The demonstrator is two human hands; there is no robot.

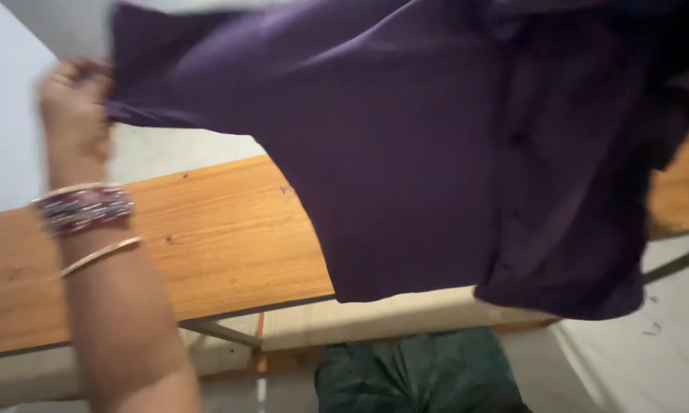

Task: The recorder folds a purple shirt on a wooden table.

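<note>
Above the long orange-brown wooden surface (222, 245), the left hand (75, 107) is raised with its fingers closed tight on one edge of a dark purple cloth garment (436, 168), which hangs spread out in the air over the surface's far edge. Red and gold bangles (84, 208) ring that wrist. Below the near edge lies a dark green cloth bundle (421, 375). No right hand shows.

Single head view, tilted, looking down, close over wooden table (229, 229).
</note>
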